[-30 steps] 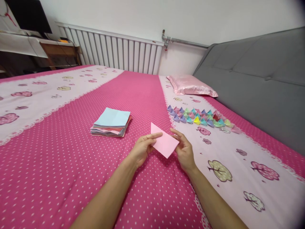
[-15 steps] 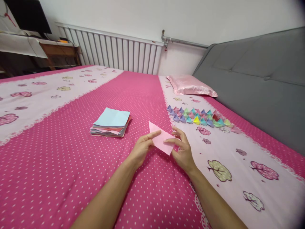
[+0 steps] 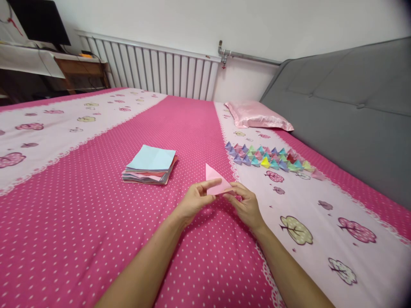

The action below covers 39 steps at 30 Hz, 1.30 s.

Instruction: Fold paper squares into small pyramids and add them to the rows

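Observation:
A pink sheet of paper (image 3: 214, 182) is held over the bed between both hands and now shows as a small triangle. My left hand (image 3: 192, 202) pinches its left side with thumb and forefinger. My right hand (image 3: 245, 205) grips the right corner, fingers curled onto the paper. A stack of coloured square papers (image 3: 150, 164) with a light blue sheet on top lies to the left on the bedspread. To the right, several small folded paper shapes (image 3: 268, 157) in purple, teal, pink and yellow sit in rows.
The bed has a pink dotted spread (image 3: 96, 205) with pale tree-print bands. A satin pink pillow (image 3: 257, 115) lies by the grey padded headboard (image 3: 346, 111). A white radiator (image 3: 154, 68) runs along the far wall; a desk (image 3: 77, 68) stands at left.
The pink paper went from a flat open diamond to a folded, smaller triangle. My hands drew closer together and my right fingers curled over the paper's edge.

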Motion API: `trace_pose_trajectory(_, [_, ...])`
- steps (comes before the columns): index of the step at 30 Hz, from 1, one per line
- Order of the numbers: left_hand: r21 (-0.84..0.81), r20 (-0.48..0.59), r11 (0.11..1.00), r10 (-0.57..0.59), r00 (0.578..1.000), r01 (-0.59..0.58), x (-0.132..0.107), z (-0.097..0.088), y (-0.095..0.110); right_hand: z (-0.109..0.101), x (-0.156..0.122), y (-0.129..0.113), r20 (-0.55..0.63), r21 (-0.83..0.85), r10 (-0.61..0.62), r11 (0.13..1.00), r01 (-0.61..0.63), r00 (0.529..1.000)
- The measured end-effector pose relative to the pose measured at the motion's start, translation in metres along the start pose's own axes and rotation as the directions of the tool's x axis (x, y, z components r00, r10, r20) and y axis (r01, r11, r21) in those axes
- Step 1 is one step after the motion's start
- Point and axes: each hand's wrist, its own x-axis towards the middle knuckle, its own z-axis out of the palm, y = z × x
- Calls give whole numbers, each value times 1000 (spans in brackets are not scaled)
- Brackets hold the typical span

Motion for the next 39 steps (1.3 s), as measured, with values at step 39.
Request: trace_pose_trajectory(39, [114,-23,993,-25,999,28,8,4,-9,15,-6,-4,-188,321,391,891,-320,901])
